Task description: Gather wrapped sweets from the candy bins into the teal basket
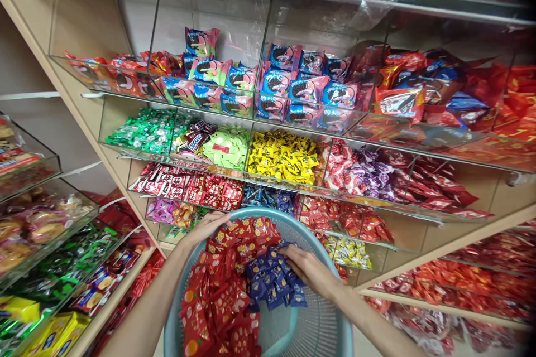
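A light-blue plastic basket (318, 318) stands low in front of me, below the shelves. My left hand (208, 227) is closed over its far left rim. Red candy packets (221, 290) fill the basket's left side and far part. Beside them, right of the middle, lies a heap of dark-blue candy packets (270, 276). My right hand (302, 264) reaches in over the right rim, its bent fingers closed on the edge of the blue heap. Some fingertips are hidden among the packets.
Ahead, clear-fronted shelf bins hold blue-and-pink cookie packs (276, 82), green candies (144, 131), yellow candies (285, 159) and purple-wrapped candies (368, 173). Side shelves carry green packets (62, 262) at left and red packets (460, 284) at right. Bin fronts (293, 187) stick out just beyond the basket.
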Demonstrator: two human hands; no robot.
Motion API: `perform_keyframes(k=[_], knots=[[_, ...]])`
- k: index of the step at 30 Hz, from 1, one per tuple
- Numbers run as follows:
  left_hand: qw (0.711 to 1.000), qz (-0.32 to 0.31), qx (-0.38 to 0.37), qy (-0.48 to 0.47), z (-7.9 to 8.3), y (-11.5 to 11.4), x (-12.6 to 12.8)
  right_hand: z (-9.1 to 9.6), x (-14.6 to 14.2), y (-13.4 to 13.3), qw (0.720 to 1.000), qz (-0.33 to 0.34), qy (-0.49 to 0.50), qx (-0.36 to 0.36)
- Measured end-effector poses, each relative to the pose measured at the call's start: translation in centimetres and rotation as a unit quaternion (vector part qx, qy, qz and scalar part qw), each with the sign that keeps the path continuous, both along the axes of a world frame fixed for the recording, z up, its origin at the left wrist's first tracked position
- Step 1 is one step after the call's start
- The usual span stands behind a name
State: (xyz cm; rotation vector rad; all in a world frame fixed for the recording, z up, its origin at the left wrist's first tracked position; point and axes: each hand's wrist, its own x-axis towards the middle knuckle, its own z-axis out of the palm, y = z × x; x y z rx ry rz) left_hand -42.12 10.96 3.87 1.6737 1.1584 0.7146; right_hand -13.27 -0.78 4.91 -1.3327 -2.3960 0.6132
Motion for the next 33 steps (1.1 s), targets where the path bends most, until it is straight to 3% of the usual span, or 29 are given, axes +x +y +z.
perform_keyframes(k=[8, 16, 21, 25, 30, 33], knots=[[1.0, 0.008, 0.001, -0.003, -0.1, 0.0, 0.0, 0.3, 0.0, 0.1, 0.999, 0.005, -0.02, -0.035], [1.0, 0.009, 0.0, -0.003, -0.1, 0.0, -0.1, 1.7, 0.6, 1.2, 0.999, 0.012, -0.043, 0.018], [1.0, 0.011, 0.0, 0.001, 0.0, -0.1, -0.1, 3.0, 0.9, 5.9, 0.987, -0.113, -0.08, 0.077], [1.0, 0.007, -0.003, -0.004, -0.2, 0.0, -0.2, 2.4, 0.3, 11.4, 0.942, -0.251, -0.221, -0.032], [1.0, -0.003, -0.001, -0.007, -0.1, 0.1, -0.4, 0.2, -0.9, 16.4, 0.909, -0.31, -0.256, -0.109], [1.0, -0.017, -0.006, -0.006, 0.2, 0.1, -0.4, -1.1, -1.2, 17.9, 0.91, -0.311, -0.248, -0.122]])
